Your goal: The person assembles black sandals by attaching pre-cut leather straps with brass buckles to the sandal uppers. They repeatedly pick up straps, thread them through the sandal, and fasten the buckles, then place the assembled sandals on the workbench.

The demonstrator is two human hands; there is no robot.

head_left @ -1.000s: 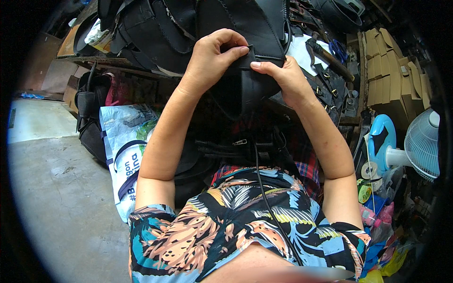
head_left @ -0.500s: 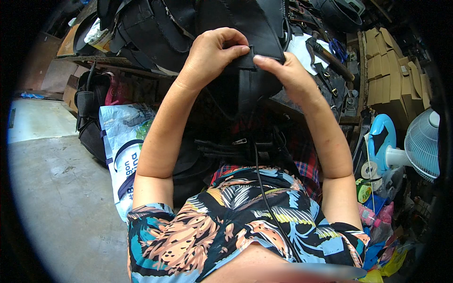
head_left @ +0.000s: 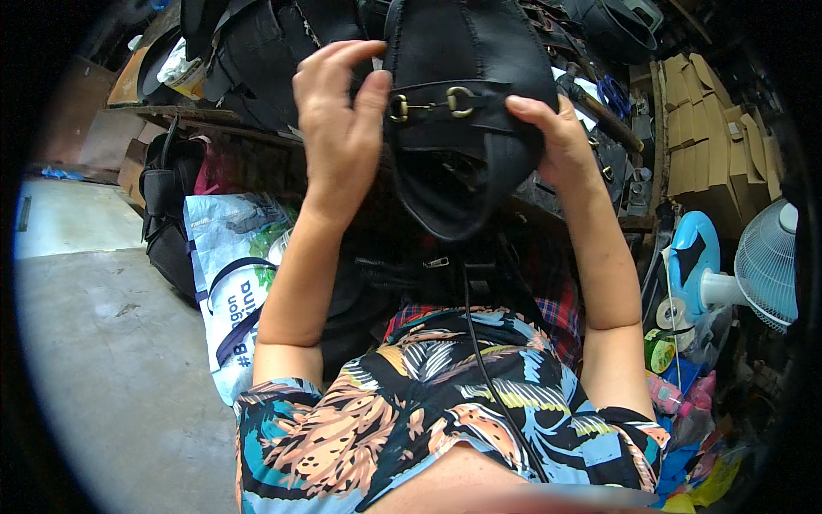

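A black leather loafer upper (head_left: pixel 437 51) hangs upright in front of me, its stitched vamp at the top and its opening below. A strap with a brass-coloured metal bit (head_left: pixel 460 102) crosses it. My right hand (head_left: pixel 561 137) grips the right side, thumb on the front and the other fingers hidden behind. My left hand (head_left: pixel 338 116) is at the left edge with thumb and fingers apart, its fingertips close to the leather; whether they touch it I cannot tell.
Black leather pieces (head_left: pixel 257 68) pile on the bench behind. To the right are a hammer (head_left: pixel 608 107), blue-handled scissors (head_left: pixel 614 94), stacked cardboard boxes (head_left: pixel 702 137) and a fan (head_left: pixel 766 265). A printed bag (head_left: pixel 235 291) and a black bag (head_left: pixel 167 201) stand on the left.
The black leather piece has been turned, so its strap and metal bit now face me. My left hand has let go and moved left; my right hand has shifted down and right along the edge.
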